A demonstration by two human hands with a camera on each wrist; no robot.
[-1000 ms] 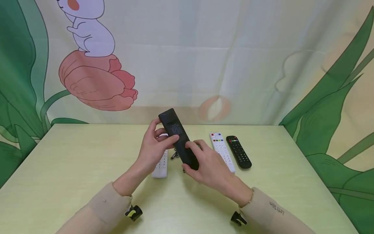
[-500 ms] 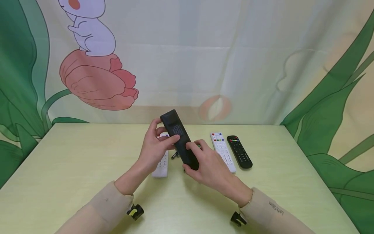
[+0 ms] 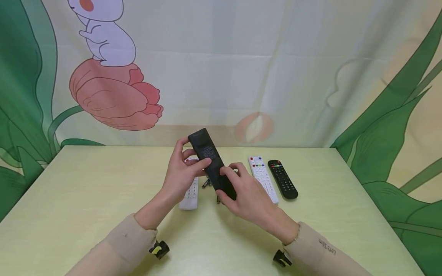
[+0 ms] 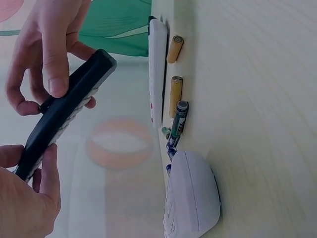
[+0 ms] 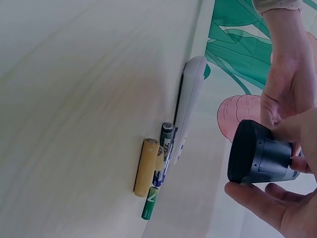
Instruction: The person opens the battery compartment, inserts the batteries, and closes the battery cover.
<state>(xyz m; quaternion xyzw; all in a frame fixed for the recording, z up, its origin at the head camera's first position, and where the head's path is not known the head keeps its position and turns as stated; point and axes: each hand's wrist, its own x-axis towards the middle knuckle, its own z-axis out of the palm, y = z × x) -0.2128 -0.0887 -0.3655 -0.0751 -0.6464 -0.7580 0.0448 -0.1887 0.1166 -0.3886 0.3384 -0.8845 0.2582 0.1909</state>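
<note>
Both hands hold a black remote control (image 3: 216, 178) above the table, its back with small printed text facing up. My left hand (image 3: 177, 178) grips the upper part, thumb across the back and fingers at the far edge. My right hand (image 3: 251, 197) pinches the lower end, index finger bent on the back and thumb at the near end. In the left wrist view, a small dark edge (image 4: 45, 105) stands out from the remote's back by a right fingertip; whether it is a battery cover cannot be told. The button side faces down, mostly hidden from the head view.
One white remote (image 3: 189, 198) lies partly under my left hand. Another white remote (image 3: 262, 176) and a black remote (image 3: 283, 180) lie at the right. Several loose batteries, including a yellow battery (image 5: 147, 168) and a green battery (image 5: 150, 204), lie on the table below the held remote.
My right fingers have shifted slightly at the remote's lower end, and more of a battery shows beneath it. The grip of my left hand looks the same.
</note>
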